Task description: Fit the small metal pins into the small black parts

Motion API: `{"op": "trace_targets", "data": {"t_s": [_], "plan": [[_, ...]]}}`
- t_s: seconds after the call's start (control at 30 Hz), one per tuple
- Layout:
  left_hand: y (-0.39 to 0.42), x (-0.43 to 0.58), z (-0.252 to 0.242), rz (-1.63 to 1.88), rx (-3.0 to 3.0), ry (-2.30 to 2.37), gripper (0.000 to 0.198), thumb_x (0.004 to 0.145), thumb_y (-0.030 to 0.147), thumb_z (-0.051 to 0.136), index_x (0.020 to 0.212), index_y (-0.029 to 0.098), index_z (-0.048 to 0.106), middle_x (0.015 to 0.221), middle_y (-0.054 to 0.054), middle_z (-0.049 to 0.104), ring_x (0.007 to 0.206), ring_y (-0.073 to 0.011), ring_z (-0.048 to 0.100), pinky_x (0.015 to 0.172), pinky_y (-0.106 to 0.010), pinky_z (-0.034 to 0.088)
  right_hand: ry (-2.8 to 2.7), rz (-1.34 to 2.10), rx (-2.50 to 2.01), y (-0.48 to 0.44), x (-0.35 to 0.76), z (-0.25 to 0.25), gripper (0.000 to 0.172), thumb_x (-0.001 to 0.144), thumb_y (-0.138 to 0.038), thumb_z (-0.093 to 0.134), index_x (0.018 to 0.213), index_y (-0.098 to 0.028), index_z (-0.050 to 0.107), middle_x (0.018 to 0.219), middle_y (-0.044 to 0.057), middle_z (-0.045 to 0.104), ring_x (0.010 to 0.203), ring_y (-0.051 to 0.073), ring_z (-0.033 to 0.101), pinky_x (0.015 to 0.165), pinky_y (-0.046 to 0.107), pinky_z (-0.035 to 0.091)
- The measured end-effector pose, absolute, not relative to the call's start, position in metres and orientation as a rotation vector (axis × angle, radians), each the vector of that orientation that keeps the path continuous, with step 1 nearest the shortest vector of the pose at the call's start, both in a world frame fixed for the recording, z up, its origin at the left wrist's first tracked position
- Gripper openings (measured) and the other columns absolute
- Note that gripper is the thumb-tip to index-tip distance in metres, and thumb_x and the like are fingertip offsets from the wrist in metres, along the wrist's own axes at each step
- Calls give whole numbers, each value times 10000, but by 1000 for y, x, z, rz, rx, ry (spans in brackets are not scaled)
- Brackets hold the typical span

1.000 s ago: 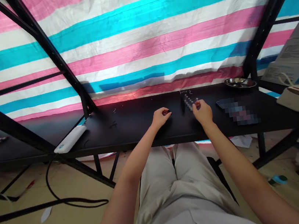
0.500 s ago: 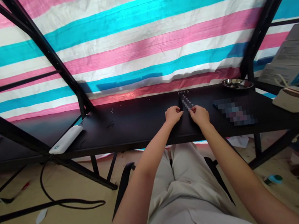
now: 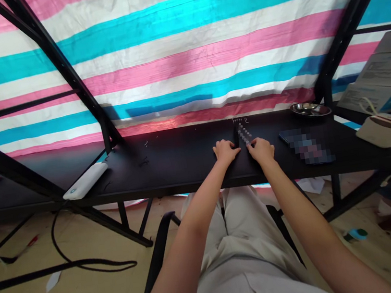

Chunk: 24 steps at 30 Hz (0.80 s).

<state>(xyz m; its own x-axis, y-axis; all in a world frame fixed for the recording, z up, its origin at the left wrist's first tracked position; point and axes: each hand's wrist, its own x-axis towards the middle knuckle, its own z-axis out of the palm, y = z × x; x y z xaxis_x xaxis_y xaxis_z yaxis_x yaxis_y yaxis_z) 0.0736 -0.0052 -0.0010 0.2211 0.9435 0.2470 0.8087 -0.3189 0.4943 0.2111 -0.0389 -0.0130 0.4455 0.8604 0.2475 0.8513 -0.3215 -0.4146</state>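
On the black table, a narrow strip with pale round bumps slants away from me. Its near end lies at the fingertips of my right hand, which is closed in a pinch on it. A slim dark strip runs just left of the bumpy one. My left hand is closed beside its near end, thumb and fingertips against it. The exact kind of both strips is too small to make out. Small white bits lie at their far ends.
A pixelated flat object lies right of my hands, with a shiny metal dish behind it. A beige pouch with a strap sits far right, near stacked boxes. To the left lies a white device. Black frame posts flank the table.
My left hand has shifted slightly, its thumb a little lower beside the dark strip. My right hand stays at the near end of the bumpy strip, almost unmoved.
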Motion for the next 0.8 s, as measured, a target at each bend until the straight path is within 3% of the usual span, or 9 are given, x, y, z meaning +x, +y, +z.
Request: {"op": "trace_targets", "data": {"t_s": [0.1,0.3,0.8], "plan": [[-12,70,-1,831,2245,1639,353,668,444,715,914,214,606,1010,-49,601,1029,-253,481,848,-385,370,-1433,9,-2201,-41,211,-14,325,818,-393,514,1015,-157,620,1063,137,617,1022,284,528,819,397,360],[-23,64,-1,1018,2321,1534,415,735,299,680,1106,220,510,1028,-36,606,1013,-220,492,821,-352,361,-1432,20,-2196,-41,210,-14,327,812,-397,523,1014,-158,616,1074,135,601,1030,287,505,824,400,347],[-33,66,1,874,2677,1511,333,873,253,483,1200,249,545,1040,-69,587,1013,-219,473,855,-382,315,-1463,21,-2204,-44,208,-12,316,831,-391,495,1017,-162,607,1060,127,607,1027,274,506,819,389,355]]}}
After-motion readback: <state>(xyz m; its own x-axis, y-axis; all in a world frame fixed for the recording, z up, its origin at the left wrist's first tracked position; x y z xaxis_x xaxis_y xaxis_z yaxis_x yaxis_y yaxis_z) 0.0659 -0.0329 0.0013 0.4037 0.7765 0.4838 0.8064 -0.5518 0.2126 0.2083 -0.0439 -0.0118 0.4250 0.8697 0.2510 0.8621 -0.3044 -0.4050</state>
